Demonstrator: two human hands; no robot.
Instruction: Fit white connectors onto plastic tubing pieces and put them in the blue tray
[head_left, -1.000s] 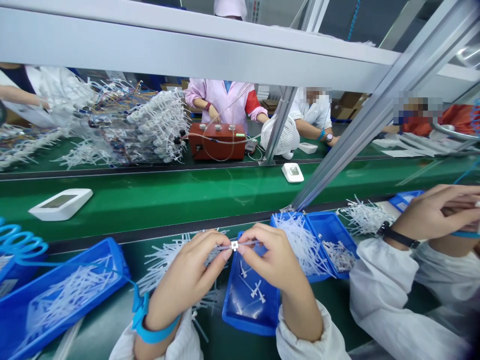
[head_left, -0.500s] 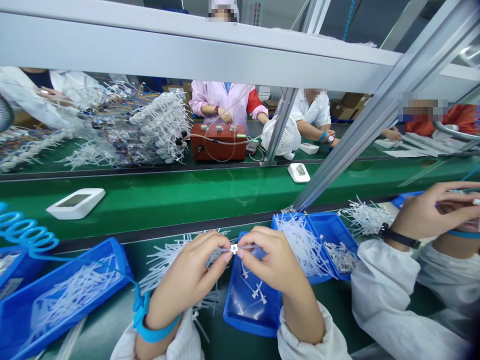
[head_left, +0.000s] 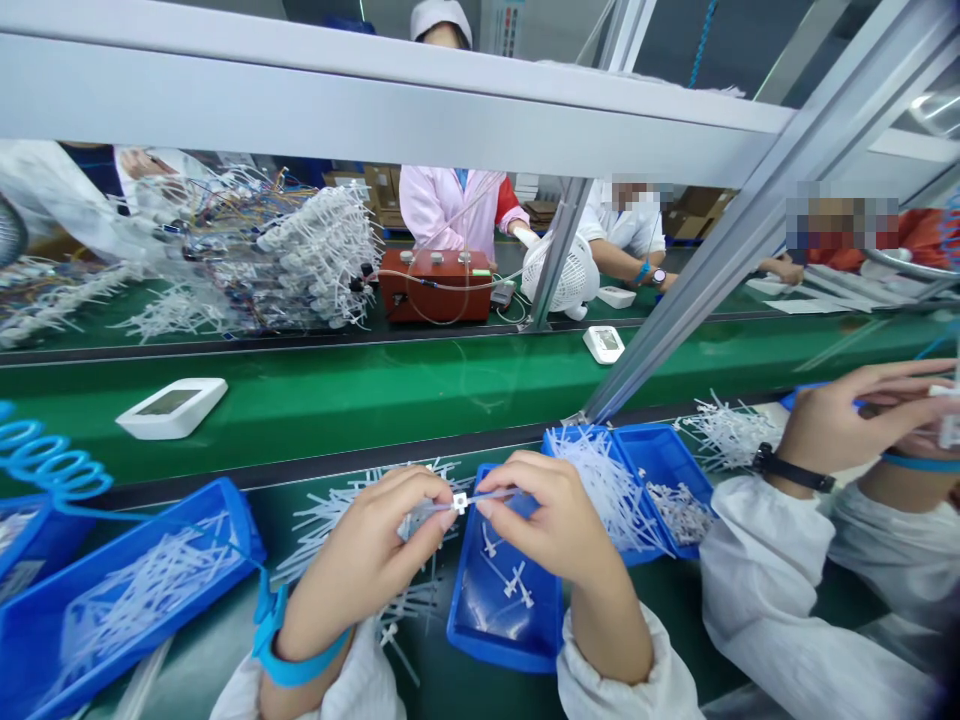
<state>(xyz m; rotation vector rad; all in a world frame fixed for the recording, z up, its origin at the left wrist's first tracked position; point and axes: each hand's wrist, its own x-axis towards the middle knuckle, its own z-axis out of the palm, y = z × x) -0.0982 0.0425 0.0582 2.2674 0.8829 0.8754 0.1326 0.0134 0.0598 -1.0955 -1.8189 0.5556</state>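
My left hand [head_left: 382, 535] pinches a small white square fitting [head_left: 459, 503] between thumb and forefinger. From the fitting's right side a thin translucent tube [head_left: 491, 494] runs into the pinched fingers of my right hand [head_left: 551, 520]. Whether the tube sits inside the fitting or only meets it, I cannot tell. Beneath my right hand, a blue tray [head_left: 487, 630] holds several tubes with white fittings on them. Behind my left hand lies a pile of thin white tubes [head_left: 322, 525], partly hidden by that hand.
Blue bins hold loose tubes [head_left: 607, 490] and small white fittings [head_left: 679, 510]; another blue bin [head_left: 225, 500] stands left. White devices [head_left: 172, 408] sit on the green belt [head_left: 360, 390]. A metal post [head_left: 705, 260] slants across the right. A co-worker's hands [head_left: 847, 420] work close by.
Both hands stay pinched; my left hand and the fitting have shifted slightly left, and more tube shows between the hands. The white devices on the belt have moved right.
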